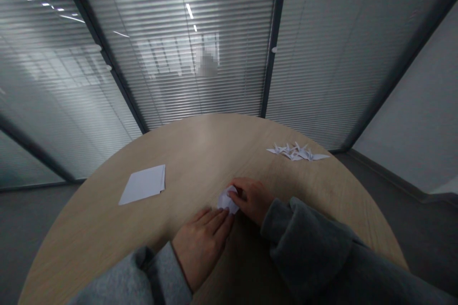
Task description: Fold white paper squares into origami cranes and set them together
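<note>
A small white folded paper piece (226,199) lies on the round wooden table (200,152) in front of me. My left hand (202,243) rests flat on the table with its fingers stretched out, the fingertips pressing the paper's near edge. My right hand (252,198) curls over the paper's right side, its fingers pinching a fold. Both arms wear grey sleeves.
A stack of white paper sheets (144,184) lies to the left on the table. Several finished white paper cranes (296,152) sit in a cluster at the far right. Glass walls with blinds (214,57) stand behind the table.
</note>
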Motion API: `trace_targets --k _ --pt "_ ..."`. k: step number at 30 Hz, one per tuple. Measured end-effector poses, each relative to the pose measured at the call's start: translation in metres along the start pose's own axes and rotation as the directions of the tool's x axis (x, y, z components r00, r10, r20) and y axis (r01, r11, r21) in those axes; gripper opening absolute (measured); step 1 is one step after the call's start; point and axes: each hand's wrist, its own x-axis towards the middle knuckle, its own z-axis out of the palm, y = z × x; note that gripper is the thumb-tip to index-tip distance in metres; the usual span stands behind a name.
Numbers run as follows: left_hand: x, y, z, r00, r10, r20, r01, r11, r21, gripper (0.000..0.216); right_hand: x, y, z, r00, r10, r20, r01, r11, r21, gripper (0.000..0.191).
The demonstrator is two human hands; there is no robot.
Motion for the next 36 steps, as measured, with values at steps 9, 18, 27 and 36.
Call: trace_targets --k 9,18,27,36 --pt "0.0 0.002 -0.004 0.999 -0.016 -0.032 0.017 0.999 0.031 0.033 0.002 0.006 0.0 0.997 0.065 -0.038 -0.061 0.994 0.091 0.022" --pt "-0.002 0.002 -0.001 0.999 -0.03 -0.017 0.03 0.998 0.05 0.03 0.005 0.008 -0.001 0.991 0.13 -0.019 -0.125 0.98 0.154 0.025" --pt "-0.004 0.002 -0.001 0.997 -0.05 0.051 0.048 0.998 0.031 0.033 0.004 0.018 -0.01 0.986 0.017 0.165 -0.086 0.903 0.422 0.028" --pt "-0.003 -0.001 -0.004 0.993 -0.037 0.113 0.033 0.999 0.035 0.036 0.003 0.037 -0.003 0.942 -0.148 0.302 -0.03 0.858 0.513 0.048"
